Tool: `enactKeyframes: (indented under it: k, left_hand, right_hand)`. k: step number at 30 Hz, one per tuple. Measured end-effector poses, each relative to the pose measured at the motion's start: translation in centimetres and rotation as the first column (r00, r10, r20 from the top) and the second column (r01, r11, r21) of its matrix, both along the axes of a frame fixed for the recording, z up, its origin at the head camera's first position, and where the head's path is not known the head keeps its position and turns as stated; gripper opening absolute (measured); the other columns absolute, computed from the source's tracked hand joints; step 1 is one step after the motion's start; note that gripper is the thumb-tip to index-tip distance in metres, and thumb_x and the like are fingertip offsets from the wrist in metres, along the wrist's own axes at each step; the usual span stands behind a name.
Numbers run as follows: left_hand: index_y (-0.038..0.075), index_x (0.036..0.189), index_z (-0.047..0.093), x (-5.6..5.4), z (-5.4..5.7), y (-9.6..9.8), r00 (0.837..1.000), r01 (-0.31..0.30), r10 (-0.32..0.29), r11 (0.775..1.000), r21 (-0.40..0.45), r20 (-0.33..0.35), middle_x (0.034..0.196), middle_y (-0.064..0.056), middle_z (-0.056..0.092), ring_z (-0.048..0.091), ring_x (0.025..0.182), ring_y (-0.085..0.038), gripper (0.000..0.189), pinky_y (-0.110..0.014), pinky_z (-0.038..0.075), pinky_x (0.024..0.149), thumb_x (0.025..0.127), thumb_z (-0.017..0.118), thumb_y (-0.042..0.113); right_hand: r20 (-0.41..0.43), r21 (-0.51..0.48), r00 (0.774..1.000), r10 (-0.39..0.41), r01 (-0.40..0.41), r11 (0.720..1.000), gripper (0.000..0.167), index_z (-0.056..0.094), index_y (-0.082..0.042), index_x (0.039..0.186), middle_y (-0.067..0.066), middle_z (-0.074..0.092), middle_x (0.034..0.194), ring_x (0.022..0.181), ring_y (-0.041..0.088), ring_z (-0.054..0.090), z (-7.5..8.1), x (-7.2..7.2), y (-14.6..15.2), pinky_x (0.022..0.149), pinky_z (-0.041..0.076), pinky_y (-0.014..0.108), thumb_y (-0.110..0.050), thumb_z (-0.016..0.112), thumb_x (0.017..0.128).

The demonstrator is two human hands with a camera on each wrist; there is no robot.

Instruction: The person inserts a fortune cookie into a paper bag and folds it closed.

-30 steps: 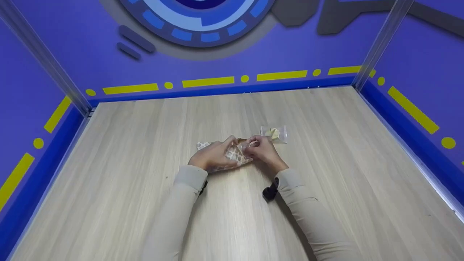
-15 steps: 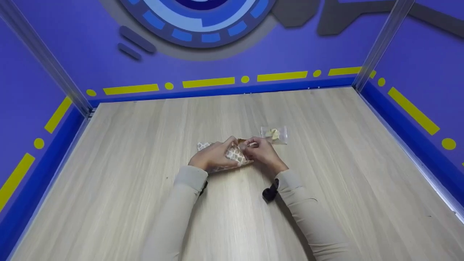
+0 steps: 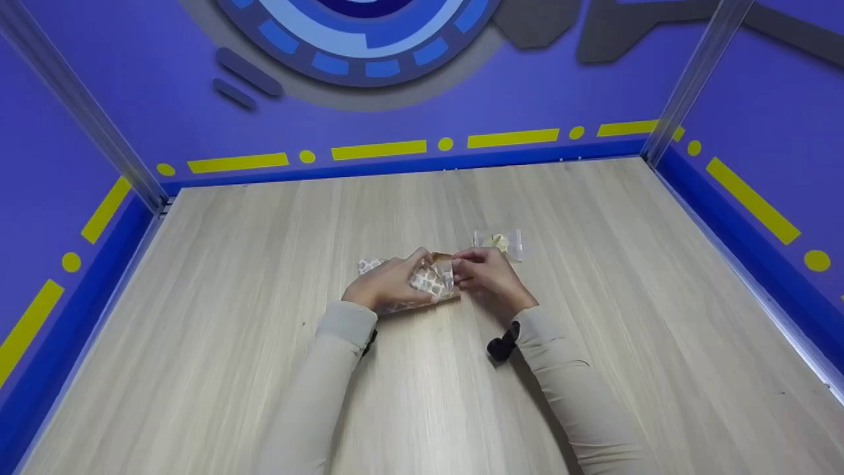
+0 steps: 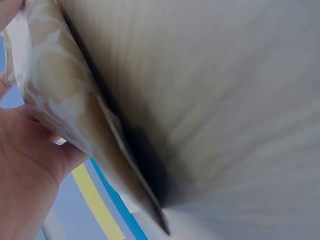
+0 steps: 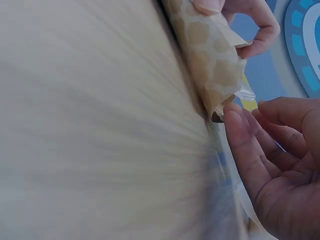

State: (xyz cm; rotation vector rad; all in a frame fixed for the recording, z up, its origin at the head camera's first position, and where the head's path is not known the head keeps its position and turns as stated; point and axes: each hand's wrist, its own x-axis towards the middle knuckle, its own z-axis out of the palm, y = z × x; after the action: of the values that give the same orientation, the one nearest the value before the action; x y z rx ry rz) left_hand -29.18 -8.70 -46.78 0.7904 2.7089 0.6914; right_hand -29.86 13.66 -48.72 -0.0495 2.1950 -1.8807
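Note:
My left hand (image 3: 389, 284) grips a small paper bag (image 3: 430, 282) with brown spots on white, thumb and fingers spread around its side. The bag lies aslant, its brown-lined mouth facing right. Clear plastic (image 3: 448, 269), perhaps a packet's end, shows at that mouth; the rest is hidden in the bag. My right hand (image 3: 488, 274) has its bent fingertips right at the mouth. In the right wrist view the thumb (image 5: 237, 127) is by the bag's lower lip, below a clear plastic corner (image 5: 246, 93); I cannot tell whether the fingers pinch anything.
A clear packet (image 3: 499, 243) with pale yellow contents lies on the wood-grain table (image 3: 422, 396) just beyond my right hand. Blue-purple panels (image 3: 395, 125) with yellow dashes border the table at the back and sides.
My right hand has drawn back slightly to the right from the bag's mouth, and more clear plastic shows there. The left hand and bag have stayed in place.

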Motion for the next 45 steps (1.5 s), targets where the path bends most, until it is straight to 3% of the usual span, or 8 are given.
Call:
enactKeyframes:
  k: [8,17,24,36,45]
  left_hand:
    - [0.033,0.13,0.041,0.0,0.0,0.1,1.0,-0.009,0.009,1.0,0.002,0.0,0.093,-0.005,0.063,0.057,0.077,-0.018,0.065,-0.029,0.045,0.062,0.075,0.073,0.048]
    - [0.031,0.131,0.04,0.0,0.0,0.3,1.0,0.001,-0.001,1.0,0.0,0.003,0.095,-0.006,0.063,0.056,0.078,-0.019,0.066,-0.03,0.044,0.065,0.076,0.074,0.046]
    - [0.03,0.132,0.04,0.1,0.1,0.3,1.0,-0.013,0.013,1.0,-0.027,0.006,0.103,-0.007,0.064,0.057,0.085,-0.02,0.066,-0.035,0.046,0.072,0.078,0.071,0.049]
    - [0.029,0.132,0.042,0.0,0.1,0.2,1.0,-0.012,0.012,1.0,0.008,0.001,0.097,-0.004,0.064,0.057,0.078,-0.017,0.066,-0.029,0.044,0.065,0.077,0.074,0.046]
    - [0.034,0.131,0.042,0.2,0.1,0.2,1.0,-0.028,0.028,1.0,-0.006,0.0,0.095,-0.004,0.064,0.057,0.077,-0.018,0.064,-0.031,0.045,0.065,0.076,0.072,0.048]
  right_hand:
    - [0.064,-0.066,0.998,-0.003,0.007,0.998,0.042,0.042,0.001,0.14,0.017,0.07,0.097,0.07,0.015,0.07,0.0,-0.1,0.1,0.063,0.058,0.028,-0.017,0.043,0.101]
    - [0.077,-0.113,0.994,0.071,-0.063,0.992,0.048,0.035,-0.002,0.145,0.027,0.067,0.11,0.076,0.017,0.071,0.4,0.4,-0.4,0.069,0.058,0.031,-0.025,0.04,0.103]
    - [0.099,-0.118,0.992,0.075,-0.063,0.991,0.052,0.03,-0.003,0.147,0.03,0.064,0.115,0.075,0.016,0.07,0.4,0.5,-1.4,0.071,0.058,0.031,-0.03,0.038,0.104]
    - [0.171,-0.128,0.985,0.017,0.006,0.992,0.062,0.026,-0.011,0.15,0.011,0.063,0.096,0.074,0.015,0.064,0.6,0.7,-2.5,0.07,0.055,0.027,-0.05,0.033,0.102]
    - [0.194,-0.133,0.978,0.073,-0.047,0.99,0.062,0.017,-0.017,0.154,0.002,0.06,0.079,0.07,0.011,0.061,0.4,0.4,-3.4,0.063,0.047,0.023,-0.051,0.021,0.102]
